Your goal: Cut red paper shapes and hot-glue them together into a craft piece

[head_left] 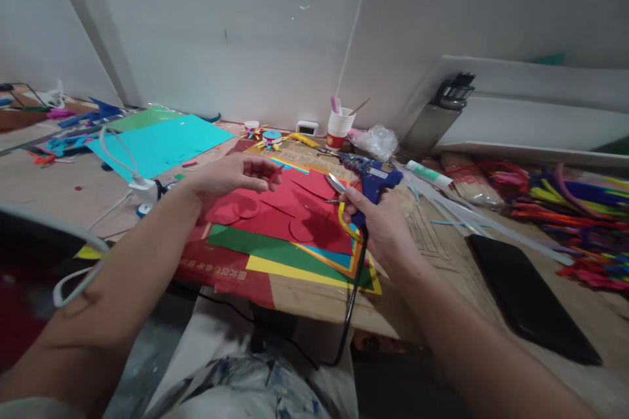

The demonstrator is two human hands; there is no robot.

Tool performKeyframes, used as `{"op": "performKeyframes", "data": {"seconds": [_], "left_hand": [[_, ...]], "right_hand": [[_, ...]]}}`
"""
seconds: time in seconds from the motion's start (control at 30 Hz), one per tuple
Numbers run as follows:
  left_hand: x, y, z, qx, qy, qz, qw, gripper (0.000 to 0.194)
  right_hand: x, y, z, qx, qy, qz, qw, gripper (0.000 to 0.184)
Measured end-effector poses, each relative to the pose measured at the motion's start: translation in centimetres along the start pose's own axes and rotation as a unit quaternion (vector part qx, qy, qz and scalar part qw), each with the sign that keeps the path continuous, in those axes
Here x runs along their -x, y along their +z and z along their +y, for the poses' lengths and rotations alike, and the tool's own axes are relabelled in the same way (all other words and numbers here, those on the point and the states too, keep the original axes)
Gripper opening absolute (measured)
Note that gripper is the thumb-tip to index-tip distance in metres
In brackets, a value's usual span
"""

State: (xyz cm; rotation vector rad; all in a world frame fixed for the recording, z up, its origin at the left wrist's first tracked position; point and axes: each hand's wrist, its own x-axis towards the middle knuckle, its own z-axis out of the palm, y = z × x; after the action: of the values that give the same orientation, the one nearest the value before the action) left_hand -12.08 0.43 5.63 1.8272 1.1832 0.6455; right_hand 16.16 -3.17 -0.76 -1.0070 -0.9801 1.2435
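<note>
Head view: scissors [341, 212] in your right hand [382, 222], a red scrap [276, 175] at your left fingertips

Nearest you, your right fingers close round the scissors' yellow handle; the blades stand parted, pointing up and left out of your fist. They should feel stiff and fairly light, and the loops, well behind the edges, are the safe hold. Left of that grip lies the red paper [265, 224], over a green sheet [246, 242] and a yellow sheet [275, 270]. It looks thin and likely to crease, so take it lightly by a rim. Above it, your left hand [246, 172], fingers curled nearly together, appears to pinch the scrap, which will weigh almost nothing. Just beyond your right grip sits a blue glue gun [372, 184]; whether they touch, you cannot tell. Farther off stand stacked cups [340, 124].
</note>
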Motion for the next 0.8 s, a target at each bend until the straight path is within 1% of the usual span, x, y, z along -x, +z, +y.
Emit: {"op": "performKeyframes", "data": {"seconds": [0.1,0.17,0.3,0.4,0.47,0.53,0.63,0.73,0.8], "left_hand": [[-1.1,2.5,0.6,0.104,0.031,0.001,0.994,0.041],[-2.2,4.0,1.2,0.129,0.045,-0.003,0.991,0.041],[-4.5,6.3,2.3,0.106,0.106,0.032,0.988,0.053],[-5.9,7.4,2.7,0.061,0.148,0.061,0.985,0.058],[-6.5,7.9,2.6,0.051,0.162,0.076,0.983,0.058],[-6.8,8.3,2.2,0.061,0.159,0.077,0.982,0.059],[-6.7,8.8,1.6,0.086,0.127,0.053,0.987,0.058],[-6.1,9.1,1.4,0.117,0.085,0.021,0.989,0.050],[-5.9,9.3,1.4,0.144,0.070,0.011,0.987,0.043]], "right_hand": [[0.1,1.0,0.0,-0.015,0.007,-0.006,1.000,0.043],[-0.1,1.6,-0.2,-0.022,0.002,0.002,1.000,0.045],[-0.8,2.4,-0.9,-0.045,-0.018,0.015,0.999,0.048],[-1.6,2.7,-1.2,-0.065,-0.030,0.029,0.997,0.053],[-2.1,2.7,-1.2,-0.068,-0.038,0.044,0.996,0.056],[-2.4,2.5,-0.9,-0.064,-0.035,0.056,0.996,0.058],[-2.7,2.0,-0.3,-0.056,-0.022,0.059,0.996,0.058],[-2.5,1.8,0.0,-0.058,-0.013,0.039,0.997,0.055],[-2.3,1.7,-0.1,-0.067,-0.008,0.019,0.998,0.053]]}}
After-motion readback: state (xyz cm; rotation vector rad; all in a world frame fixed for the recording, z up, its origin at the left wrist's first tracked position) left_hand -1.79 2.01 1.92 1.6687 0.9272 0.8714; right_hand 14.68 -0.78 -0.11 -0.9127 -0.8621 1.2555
